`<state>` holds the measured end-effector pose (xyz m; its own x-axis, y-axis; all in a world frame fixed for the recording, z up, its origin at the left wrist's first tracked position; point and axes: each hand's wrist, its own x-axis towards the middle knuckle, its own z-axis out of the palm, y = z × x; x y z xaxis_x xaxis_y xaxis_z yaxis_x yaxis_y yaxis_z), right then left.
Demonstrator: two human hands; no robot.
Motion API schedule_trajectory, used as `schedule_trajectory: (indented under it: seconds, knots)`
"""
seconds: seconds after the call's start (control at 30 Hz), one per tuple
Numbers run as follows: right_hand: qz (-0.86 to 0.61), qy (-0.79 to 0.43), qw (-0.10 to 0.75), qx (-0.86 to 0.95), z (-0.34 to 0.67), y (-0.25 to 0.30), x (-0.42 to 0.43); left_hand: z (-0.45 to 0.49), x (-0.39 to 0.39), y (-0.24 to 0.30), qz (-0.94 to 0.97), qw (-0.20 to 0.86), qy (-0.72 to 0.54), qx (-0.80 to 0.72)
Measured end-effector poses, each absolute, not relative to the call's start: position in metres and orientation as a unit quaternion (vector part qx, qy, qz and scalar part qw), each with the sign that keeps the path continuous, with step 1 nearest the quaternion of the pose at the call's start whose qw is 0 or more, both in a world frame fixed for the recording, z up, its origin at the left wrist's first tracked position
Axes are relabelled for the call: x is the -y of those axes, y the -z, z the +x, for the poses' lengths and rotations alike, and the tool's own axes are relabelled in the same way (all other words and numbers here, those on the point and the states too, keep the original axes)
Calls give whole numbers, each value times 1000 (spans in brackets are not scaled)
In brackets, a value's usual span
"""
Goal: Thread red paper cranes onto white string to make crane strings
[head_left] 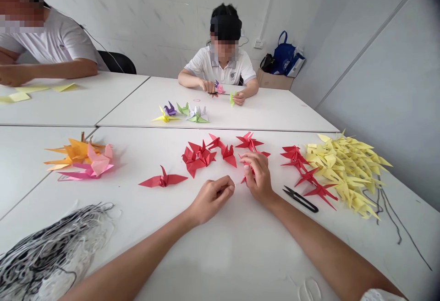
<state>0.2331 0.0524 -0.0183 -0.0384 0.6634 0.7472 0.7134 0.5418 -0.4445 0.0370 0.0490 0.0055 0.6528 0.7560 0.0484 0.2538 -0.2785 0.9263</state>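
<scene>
My right hand is closed with its fingers bent around a red paper crane, which the fingers partly cover. Beside it, my left hand rests low over the table with its fingers curled in. Whether a small thing is pinched there is hidden. Several red cranes lie just beyond both hands, and a single red crane sits with wings spread to the left. Black thread snips lie to the right of my right hand, near a row of red cranes.
A strung mass of yellow cranes covers the right side, with dark cords trailing. Orange cranes and pink cranes lie at left, above a bundle of black and white string. Across the table, a person handles a green crane.
</scene>
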Motion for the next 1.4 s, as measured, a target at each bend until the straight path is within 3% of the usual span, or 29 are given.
schedule_trajectory:
  seconds: [0.17,0.5,0.73,0.93,1.17,1.4]
  knots:
    - [-471,14,486,736,232,19,-54,38,-48,-4,791,485,-216,-305]
    - [-489,-13,502,713,234,23,-53,38,-53,-4,734,511,-262,-363]
    - [-536,-39,447,715,229,24,-72,40,-55,4,687,547,-314,-360]
    - [-520,25,383,763,217,27,-97,38,-55,4,700,526,-317,-364]
    - [-470,42,425,772,214,30,-93,36,-57,5,698,529,-326,-356]
    - [-457,17,554,696,214,20,-73,37,-57,4,692,537,-332,-351]
